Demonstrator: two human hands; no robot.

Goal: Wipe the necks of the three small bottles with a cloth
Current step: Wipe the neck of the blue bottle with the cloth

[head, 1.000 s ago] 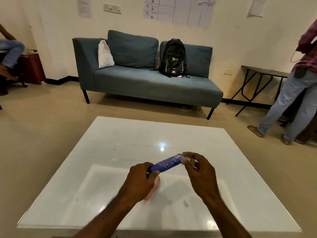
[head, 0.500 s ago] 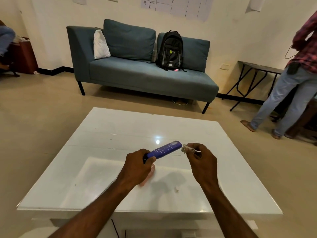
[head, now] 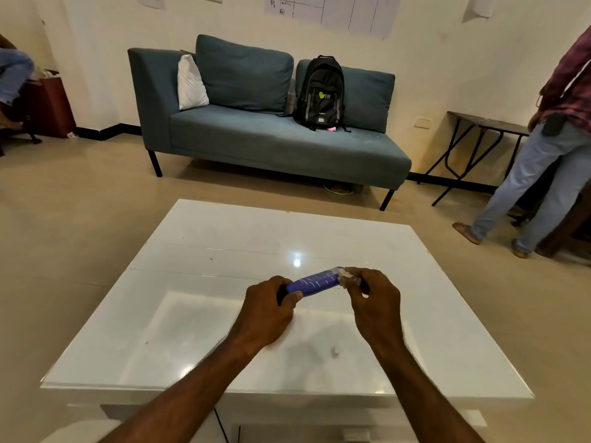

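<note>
A slim blue bottle (head: 315,282) lies almost level above the white table (head: 224,251). My left hand (head: 265,310) is closed around its lower end. My right hand (head: 374,302) pinches a small clear cap (head: 347,278) that sits against the bottle's other end, so the neck is hidden. No other small bottle is in view. No cloth shows clearly; the area under my left hand is covered by the hand.
A tiny white scrap (head: 334,350) lies on the table near my right forearm. Beyond the table stand a blue sofa (head: 271,145) with a black backpack (head: 319,94), a person (head: 550,148) at the right and a small folding table (head: 479,126).
Half a second ago the clear cap was held a little apart from the bottle's end; now it is back against it. The pink cloth seen under my left hand is now hidden.
</note>
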